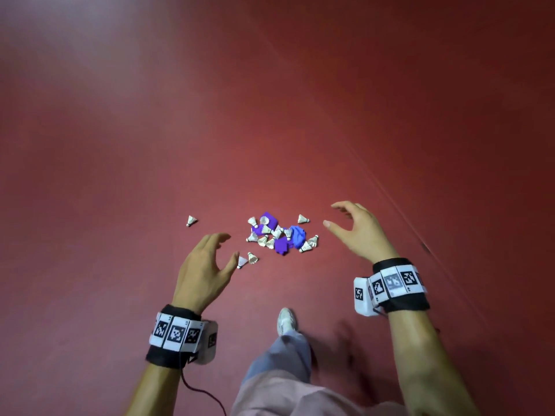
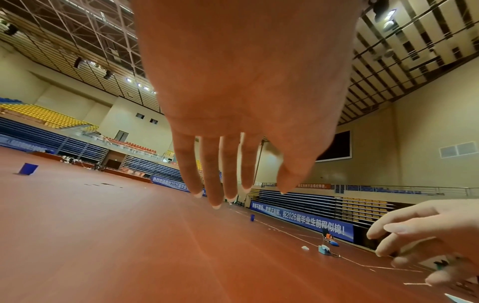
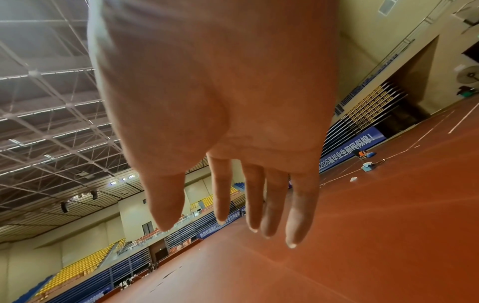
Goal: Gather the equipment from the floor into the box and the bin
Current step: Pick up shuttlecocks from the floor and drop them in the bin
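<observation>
We hold both hands spread wide and empty above the red floor (image 1: 300,115): left hand (image 1: 204,265), right hand (image 1: 357,229). The shuttlecocks (image 1: 279,235) lie piled between them.

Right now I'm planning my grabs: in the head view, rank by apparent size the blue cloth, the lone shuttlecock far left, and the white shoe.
1. White shoe
2. Blue cloth
3. Lone shuttlecock
All three lie on the floor, so this ranking seems safe.
</observation>
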Action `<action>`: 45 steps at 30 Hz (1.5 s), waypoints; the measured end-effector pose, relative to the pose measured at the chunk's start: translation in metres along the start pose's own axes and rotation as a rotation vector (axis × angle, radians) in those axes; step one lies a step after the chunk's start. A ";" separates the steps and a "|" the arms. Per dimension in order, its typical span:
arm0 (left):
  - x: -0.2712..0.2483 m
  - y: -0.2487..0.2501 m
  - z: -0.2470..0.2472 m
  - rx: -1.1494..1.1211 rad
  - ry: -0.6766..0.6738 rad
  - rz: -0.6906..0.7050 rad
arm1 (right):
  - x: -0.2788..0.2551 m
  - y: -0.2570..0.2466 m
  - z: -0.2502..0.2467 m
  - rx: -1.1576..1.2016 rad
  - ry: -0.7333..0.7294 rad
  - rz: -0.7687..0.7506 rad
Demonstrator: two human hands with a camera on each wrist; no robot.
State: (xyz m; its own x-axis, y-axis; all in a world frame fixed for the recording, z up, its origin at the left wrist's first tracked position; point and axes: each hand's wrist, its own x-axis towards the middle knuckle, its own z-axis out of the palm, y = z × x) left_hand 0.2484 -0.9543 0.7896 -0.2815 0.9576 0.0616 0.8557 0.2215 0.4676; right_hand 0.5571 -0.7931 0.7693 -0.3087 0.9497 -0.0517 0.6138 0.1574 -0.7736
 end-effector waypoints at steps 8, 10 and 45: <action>0.189 -0.069 0.011 0.042 -0.125 0.020 | 0.150 0.000 0.027 -0.110 -0.135 0.230; 0.234 -0.077 0.022 0.067 -0.169 0.032 | 0.175 0.011 0.034 -0.124 -0.163 0.280; 0.371 -0.480 0.606 0.606 -1.159 -0.170 | 0.454 0.580 0.497 -0.154 -0.835 0.620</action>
State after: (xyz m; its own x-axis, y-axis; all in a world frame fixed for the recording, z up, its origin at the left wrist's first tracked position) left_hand -0.0033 -0.5935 0.0536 -0.1312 0.4445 -0.8861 0.9897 0.1111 -0.0908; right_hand 0.4115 -0.4051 -0.0167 -0.2757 0.3966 -0.8756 0.9035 -0.2040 -0.3768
